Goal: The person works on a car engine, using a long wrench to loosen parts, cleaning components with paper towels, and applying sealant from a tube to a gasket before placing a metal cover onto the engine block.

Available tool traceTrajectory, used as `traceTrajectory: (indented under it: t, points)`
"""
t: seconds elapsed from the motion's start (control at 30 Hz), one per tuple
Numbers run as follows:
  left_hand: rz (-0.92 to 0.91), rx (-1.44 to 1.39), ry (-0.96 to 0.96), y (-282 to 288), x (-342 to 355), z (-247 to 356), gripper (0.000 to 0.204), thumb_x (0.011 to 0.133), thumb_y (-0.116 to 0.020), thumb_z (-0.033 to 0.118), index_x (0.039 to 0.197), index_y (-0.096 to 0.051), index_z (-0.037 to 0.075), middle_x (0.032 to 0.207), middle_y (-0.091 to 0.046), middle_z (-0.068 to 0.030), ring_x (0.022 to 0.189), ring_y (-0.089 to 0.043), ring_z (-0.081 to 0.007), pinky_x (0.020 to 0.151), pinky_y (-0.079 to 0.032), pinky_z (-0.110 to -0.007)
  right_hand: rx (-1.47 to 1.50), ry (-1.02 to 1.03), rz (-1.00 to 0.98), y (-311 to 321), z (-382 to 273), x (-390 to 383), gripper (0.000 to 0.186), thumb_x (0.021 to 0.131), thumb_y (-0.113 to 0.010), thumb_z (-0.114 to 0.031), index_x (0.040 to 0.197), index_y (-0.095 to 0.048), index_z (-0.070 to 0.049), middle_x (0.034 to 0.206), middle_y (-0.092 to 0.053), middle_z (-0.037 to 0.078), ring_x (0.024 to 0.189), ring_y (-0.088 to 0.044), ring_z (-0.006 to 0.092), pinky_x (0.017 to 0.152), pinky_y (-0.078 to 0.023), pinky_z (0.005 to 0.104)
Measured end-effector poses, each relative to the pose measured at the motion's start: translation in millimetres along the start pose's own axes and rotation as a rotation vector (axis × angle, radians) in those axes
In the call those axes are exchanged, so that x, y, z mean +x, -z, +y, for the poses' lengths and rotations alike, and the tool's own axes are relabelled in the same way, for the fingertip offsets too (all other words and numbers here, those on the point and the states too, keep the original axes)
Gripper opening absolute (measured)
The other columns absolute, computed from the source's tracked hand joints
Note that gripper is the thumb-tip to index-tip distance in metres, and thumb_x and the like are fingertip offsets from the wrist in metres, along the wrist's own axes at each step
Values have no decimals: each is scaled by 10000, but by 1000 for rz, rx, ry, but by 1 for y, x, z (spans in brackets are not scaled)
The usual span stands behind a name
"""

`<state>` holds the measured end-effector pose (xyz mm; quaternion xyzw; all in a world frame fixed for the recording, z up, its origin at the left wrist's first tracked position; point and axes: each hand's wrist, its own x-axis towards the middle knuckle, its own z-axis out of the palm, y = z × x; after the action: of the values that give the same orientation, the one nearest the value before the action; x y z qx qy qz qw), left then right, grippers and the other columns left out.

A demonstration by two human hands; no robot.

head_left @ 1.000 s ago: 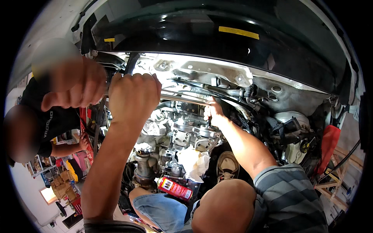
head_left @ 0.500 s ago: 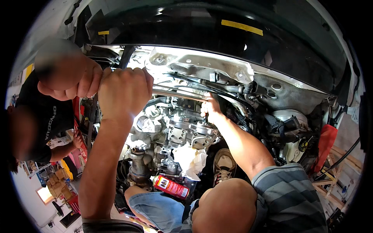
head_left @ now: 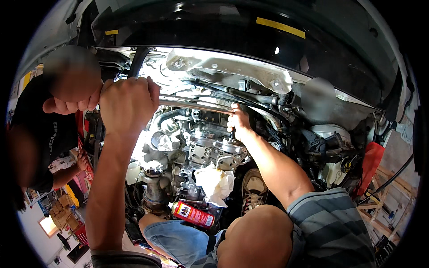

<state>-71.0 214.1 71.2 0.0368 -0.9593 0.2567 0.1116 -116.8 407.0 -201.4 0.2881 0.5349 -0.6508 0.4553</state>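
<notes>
My left hand (head_left: 127,107) is wrapped around a long steel bar (head_left: 196,106) at the upper left of the engine bay. A co-worker's curled fingers (head_left: 76,105) are beside it, toward the bar's left end. My right hand (head_left: 237,123) grips the bar's other end, around a dark upright tool piece standing over the exposed engine (head_left: 201,149). Crumpled white paper (head_left: 214,183) lies on the engine below my hands, and a red spray can (head_left: 193,214) lies on its side nearer me.
A dark raised bonnet (head_left: 232,24) with yellow tape spans the top. A co-worker in black (head_left: 42,111) stands at the left. A shoe (head_left: 254,192) sits among the engine parts. Hoses (head_left: 214,89) run behind the engine; a red cloth (head_left: 370,163) hangs at the right.
My left hand has moved leftward with the bar, and the co-worker's fingers have shifted slightly left beside it. My right hand stays at the tool piece. The whole view has shifted a little.
</notes>
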Motion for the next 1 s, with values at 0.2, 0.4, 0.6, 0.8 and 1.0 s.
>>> traceTrajectory:
  t: [0.2,0.4,0.6,0.8,1.0]
  points:
    - [-33,27,15,-11,-3,-4,358,831,-545,199,495,-548,74,458,-531,-91,378,-510,-229,504,-451,-344,63,29,5,0,-2,-6,201,939,-481,-254,956,-585,-84,558,-424,-9,396,-407,92,321,-379,273]
    - [-34,-53,52,-25,-9,-13,349,818,-549,194,493,-562,66,454,-537,-91,375,-519,-248,501,-451,-348,-9,23,37,-1,1,1,193,919,-509,-294,994,-554,-122,550,-408,-13,398,-388,101,338,-353,286]
    - [29,-52,-11,-37,-13,-20,390,845,-525,191,476,-526,65,431,-500,-86,330,-452,-197,425,-414,-324,-5,47,48,0,5,5,227,917,-522,-318,981,-570,-106,544,-418,-9,383,-394,103,330,-348,285]
    - [9,-46,15,-41,-15,-19,387,839,-528,188,473,-532,63,436,-508,-93,329,-455,-210,428,-422,-326,-13,22,96,-3,3,5,210,925,-502,-319,986,-567,-129,540,-393,-25,380,-368,92,342,-334,271]
    - [1,-49,14,-44,-16,-22,380,835,-534,194,481,-551,55,444,-523,-104,334,-464,-222,432,-426,-333,-1,39,84,-4,0,-1,282,916,-535,-346,758,-501,-115,502,-392,-20,373,-376,93,318,-337,269]
